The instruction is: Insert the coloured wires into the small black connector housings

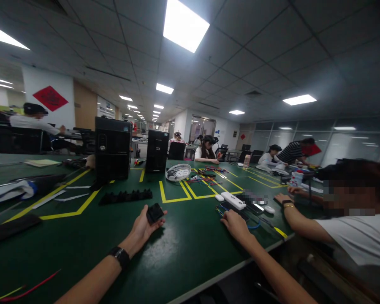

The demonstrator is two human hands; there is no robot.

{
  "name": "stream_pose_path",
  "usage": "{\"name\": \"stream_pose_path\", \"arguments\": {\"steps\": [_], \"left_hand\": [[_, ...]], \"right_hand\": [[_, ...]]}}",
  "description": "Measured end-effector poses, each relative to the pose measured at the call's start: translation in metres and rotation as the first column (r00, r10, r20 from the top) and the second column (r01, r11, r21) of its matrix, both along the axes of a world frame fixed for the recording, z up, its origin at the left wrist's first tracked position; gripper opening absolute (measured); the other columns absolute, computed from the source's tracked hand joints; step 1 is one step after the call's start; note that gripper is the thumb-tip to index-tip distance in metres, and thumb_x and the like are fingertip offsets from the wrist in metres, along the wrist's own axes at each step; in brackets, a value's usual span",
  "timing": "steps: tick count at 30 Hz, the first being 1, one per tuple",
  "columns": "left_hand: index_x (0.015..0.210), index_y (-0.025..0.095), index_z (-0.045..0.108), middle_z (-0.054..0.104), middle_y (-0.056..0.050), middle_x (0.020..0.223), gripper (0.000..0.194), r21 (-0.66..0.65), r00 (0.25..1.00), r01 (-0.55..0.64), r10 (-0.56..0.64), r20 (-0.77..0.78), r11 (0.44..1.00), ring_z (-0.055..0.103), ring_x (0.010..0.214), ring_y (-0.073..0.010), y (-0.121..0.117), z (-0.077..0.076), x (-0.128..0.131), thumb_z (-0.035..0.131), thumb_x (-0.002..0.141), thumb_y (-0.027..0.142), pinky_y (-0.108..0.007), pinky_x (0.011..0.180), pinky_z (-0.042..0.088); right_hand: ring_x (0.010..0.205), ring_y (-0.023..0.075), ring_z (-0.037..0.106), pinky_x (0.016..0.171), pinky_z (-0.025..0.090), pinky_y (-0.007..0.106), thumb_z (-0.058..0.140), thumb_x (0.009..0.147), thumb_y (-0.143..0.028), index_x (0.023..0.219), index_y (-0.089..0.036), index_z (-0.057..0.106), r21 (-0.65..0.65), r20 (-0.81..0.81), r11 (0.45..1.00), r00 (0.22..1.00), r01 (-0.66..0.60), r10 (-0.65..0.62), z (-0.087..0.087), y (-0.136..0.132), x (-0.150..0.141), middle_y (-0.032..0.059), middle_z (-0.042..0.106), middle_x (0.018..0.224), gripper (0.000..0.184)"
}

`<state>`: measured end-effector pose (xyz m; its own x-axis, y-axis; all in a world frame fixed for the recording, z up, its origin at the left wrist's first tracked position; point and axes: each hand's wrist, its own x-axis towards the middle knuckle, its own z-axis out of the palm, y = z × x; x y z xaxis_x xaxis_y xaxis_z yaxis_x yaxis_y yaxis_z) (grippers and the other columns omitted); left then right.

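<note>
My left hand (pixel 145 223), with a dark watch on its wrist, is held palm up over the green table. Its fingers are closed around a small black block-shaped plastic part (pixel 155 213). Farther back lies a row of black plastic pieces (pixel 126 196). My right hand (pixel 237 224) reaches down at the table's right side with its fingers curled, touching the area of the blue cables (pixel 253 226) and a dark flat item. Its fingertips are partly hidden, so I cannot make out what is in them. Just beyond it is a white power strip-like case (pixel 234 200).
Two black computer towers (pixel 112 147) stand at the back, with a white basket (pixel 177 172) and coloured wires (pixel 205 177) to their right. Yellow tape marks the green table (pixel 183 236). A co-worker (pixel 348 228) sits close on the right, an arm on the table.
</note>
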<state>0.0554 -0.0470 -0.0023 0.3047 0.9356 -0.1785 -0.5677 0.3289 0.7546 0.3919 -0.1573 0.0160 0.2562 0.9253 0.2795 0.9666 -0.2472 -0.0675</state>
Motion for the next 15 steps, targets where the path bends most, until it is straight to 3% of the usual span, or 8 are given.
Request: {"name": "stream_pose_path", "arguments": {"steps": [5,15], "left_hand": [[0.103,0.004,0.055,0.069,-0.022,0.087,0.04,0.006,1.0,0.009,-0.009,-0.018,1.0,0.065,0.055,-0.019,-0.005,0.002,-0.004,0.032,0.095,0.036,-0.032,0.056,0.053],[0.101,0.006,0.053,0.069,-0.02,0.079,0.041,0.006,0.998,0.048,-0.048,0.034,0.999,0.063,0.051,-0.0185,-0.007,0.005,-0.006,0.032,0.095,0.041,-0.03,0.054,0.05]], "right_hand": [[0.09,0.0222,0.063,0.069,0.042,0.027,0.053,0.086,-0.025,0.098,-0.019,0.061,-0.026,0.017,1.0,1.0,0.015,-0.015,-0.002,0.006,-0.002,0.0087,0.064,0.095,0.015],[0.088,0.0226,0.061,0.07,0.04,0.028,0.048,0.088,-0.022,0.088,-0.018,0.063,-0.148,0.099,0.984,0.988,-0.102,0.117,0.01,0.008,-0.009,0.0101,0.065,0.093,0.015]]}}
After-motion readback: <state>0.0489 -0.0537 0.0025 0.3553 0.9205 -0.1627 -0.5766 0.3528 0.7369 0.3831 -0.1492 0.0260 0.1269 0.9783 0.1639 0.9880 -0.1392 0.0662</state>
